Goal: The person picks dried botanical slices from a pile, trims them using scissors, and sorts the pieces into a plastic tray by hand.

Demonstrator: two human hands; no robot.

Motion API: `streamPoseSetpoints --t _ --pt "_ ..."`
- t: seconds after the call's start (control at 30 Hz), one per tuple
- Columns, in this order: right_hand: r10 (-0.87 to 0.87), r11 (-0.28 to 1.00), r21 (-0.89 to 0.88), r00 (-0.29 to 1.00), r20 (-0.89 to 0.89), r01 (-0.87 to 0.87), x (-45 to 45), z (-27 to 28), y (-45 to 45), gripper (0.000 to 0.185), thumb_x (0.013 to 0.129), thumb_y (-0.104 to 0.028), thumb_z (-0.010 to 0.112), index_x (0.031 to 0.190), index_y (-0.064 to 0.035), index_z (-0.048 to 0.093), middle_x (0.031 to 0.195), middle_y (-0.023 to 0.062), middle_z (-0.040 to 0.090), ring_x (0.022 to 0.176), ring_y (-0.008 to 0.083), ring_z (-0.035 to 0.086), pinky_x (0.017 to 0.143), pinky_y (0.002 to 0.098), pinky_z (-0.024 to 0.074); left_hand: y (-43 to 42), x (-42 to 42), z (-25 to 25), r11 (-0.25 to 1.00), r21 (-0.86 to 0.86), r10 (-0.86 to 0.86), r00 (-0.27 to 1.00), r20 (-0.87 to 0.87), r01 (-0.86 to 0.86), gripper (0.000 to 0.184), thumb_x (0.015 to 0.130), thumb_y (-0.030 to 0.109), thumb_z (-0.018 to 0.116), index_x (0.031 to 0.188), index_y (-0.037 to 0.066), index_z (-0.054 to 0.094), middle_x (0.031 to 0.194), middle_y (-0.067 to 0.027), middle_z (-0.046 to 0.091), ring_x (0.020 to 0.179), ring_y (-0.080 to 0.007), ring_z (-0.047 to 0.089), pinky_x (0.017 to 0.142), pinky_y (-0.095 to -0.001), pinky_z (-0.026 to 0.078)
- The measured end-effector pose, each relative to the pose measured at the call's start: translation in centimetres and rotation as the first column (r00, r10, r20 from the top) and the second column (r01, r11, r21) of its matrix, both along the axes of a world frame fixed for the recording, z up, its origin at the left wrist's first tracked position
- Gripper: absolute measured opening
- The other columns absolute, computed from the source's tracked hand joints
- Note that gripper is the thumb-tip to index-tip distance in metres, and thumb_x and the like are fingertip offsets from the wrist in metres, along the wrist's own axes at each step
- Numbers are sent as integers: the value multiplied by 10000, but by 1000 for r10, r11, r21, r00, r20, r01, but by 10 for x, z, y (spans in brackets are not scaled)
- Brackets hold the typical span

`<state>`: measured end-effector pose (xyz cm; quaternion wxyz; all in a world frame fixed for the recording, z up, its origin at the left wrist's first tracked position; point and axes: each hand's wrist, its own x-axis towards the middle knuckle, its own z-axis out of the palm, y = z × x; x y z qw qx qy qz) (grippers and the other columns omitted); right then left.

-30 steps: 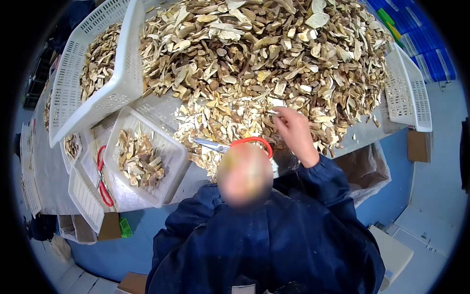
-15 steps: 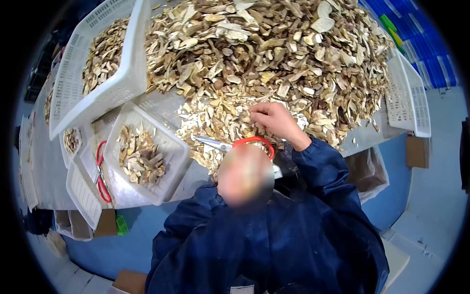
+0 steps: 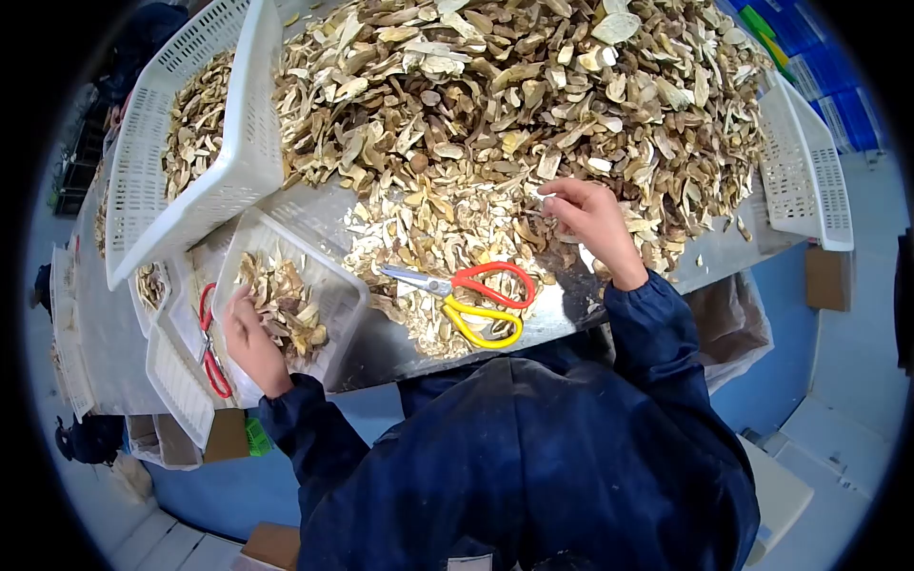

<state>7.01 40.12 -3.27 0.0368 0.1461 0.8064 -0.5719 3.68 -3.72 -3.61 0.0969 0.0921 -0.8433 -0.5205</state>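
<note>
Dried brownish slices form a large pile (image 3: 495,105), with smaller pale pieces (image 3: 428,224) along its near edge. My right hand (image 3: 592,224) is over this near edge, its thumb and fingers pinched together; what they hold, if anything, is too small to name. My left hand (image 3: 252,343) is at the left part of a white tray (image 3: 345,319) that holds slices (image 3: 290,309). Its fingers are partly spread and nothing shows in them. Scissors (image 3: 466,293) with one red and one yellow handle lie on the pale pieces between my hands.
A large white basket (image 3: 252,124) with slices leans at the left. Red-handled scissors (image 3: 209,343) lie beside the tray, near a small white slotted tray (image 3: 179,381). Another white basket (image 3: 804,171) stands at the right, above a lined box (image 3: 728,328). Blue crates (image 3: 838,95) are farther right.
My left hand has come into clear view at the tray on the left. My right hand moved left, then back right. The yellow scissor handle, earlier covered by a blurred patch, now shows.
</note>
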Motion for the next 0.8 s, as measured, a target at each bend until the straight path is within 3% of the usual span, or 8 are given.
streamPoseSetpoints --t 0.07,0.17,0.27,0.3,0.4,0.5,0.67,0.8 --pt "9 1000 14 1000 0 -9 -1 2 -3 218 847 -133 591 1008 3 651 756 47 664 548 75 564 519 230 451 0 -5 5 888 -444 -111 993 34 115 399 880 216 605 1233 40 541 1064 -124 560 933 -211 535 769 -299 444" --pt "-32 999 7 999 8 32 2 5 -1 216 847 -130 596 1005 7 652 760 48 663 563 75 566 523 233 450 8 -3 5 530 -839 -305 951 -51 125 504 788 144 665 1268 76 527 1169 -171 553 1072 -304 522 908 -379 411" --pt "-78 995 -58 997 -21 77 13 0 5 214 846 -131 606 1000 11 654 758 47 661 588 74 565 528 235 447 60 -5 -5 740 -565 -546 817 -186 366 483 786 67 644 1251 42 518 1184 -164 560 1096 -333 520 935 -391 420" --pt "-86 993 -86 996 -38 83 17 -2 7 214 846 -131 610 998 12 655 756 46 660 596 74 565 530 235 446 91 -9 6 678 -535 -590 807 12 504 416 803 48 625 1208 18 539 1089 -170 604 1022 -328 570 902 -368 450" --pt "-123 990 -70 992 -30 120 34 9 5 210 861 -130 601 1006 13 653 749 38 652 607 65 554 522 223 429 165 -13 5 705 -205 -669 732 127 679 349 836 83 595 1174 7 553 906 -198 621 852 -356 606 772 -398 486" --pt "-287 947 -146 958 12 286 64 18 19 195 869 -114 593 1009 6 654 736 37 645 591 57 542 512 215 415 203 -31 -15 653 -434 -615 769 173 620 315 846 152 597 1122 4 567 856 -214 619 837 -392 596 735 -455 481" --pt "-346 935 65 938 -36 347 100 5 38 192 856 -91 593 1011 7 651 718 31 641 600 57 542 534 219 421 213 -42 -25 634 -470 -588 778 222 613 278 830 177 629 1042 4 580 865 -212 630 822 -388 614 720 -457 487" --pt "-1 767 622 969 -245 159 86 -8 19 122 777 -78 623 873 -4 638 790 137 635 735 302 616 620 342 490 214 -39 -17 621 -513 -541 798 267 592 251 800 187 661 961 13 578 886 -189 641 820 -371 625 701 -445 492"
